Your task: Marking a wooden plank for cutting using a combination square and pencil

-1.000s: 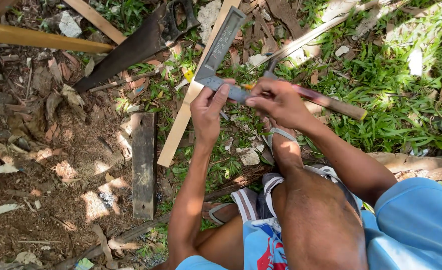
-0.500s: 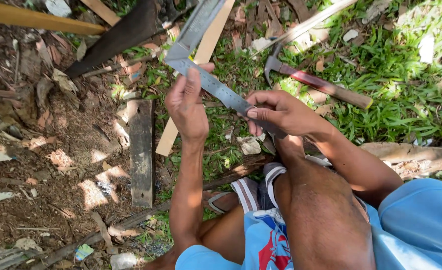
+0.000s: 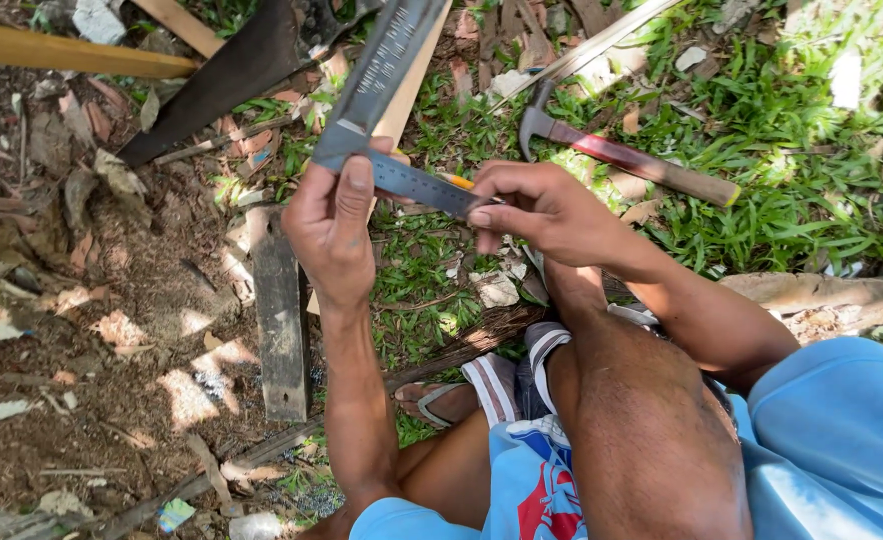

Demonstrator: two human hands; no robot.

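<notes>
My left hand (image 3: 333, 228) grips the corner of a grey metal carpenter's square (image 3: 386, 70), thumb pressed on the bend. The long arm of the square runs up to the top edge; the short arm (image 3: 423, 186) runs right into my right hand (image 3: 533, 208), which pinches its end. A thin orange pencil-like tip (image 3: 458, 181) shows beside the right fingers. Under the square lies a pale wooden strip (image 3: 409, 85) on the ground.
A claw hammer (image 3: 626, 157) with a reddish-brown handle lies on the grass to the right. A dark handsaw (image 3: 231, 78) lies at upper left, a yellow plank (image 3: 66, 52) beyond it. A dark board (image 3: 281, 315) rests on the dirt. My knee and sandalled foot (image 3: 461, 395) are below.
Both hands have lifted the square up and closer to the camera, off the pale strip. The view has shifted so the hammer and saw sit lower in the frame.
</notes>
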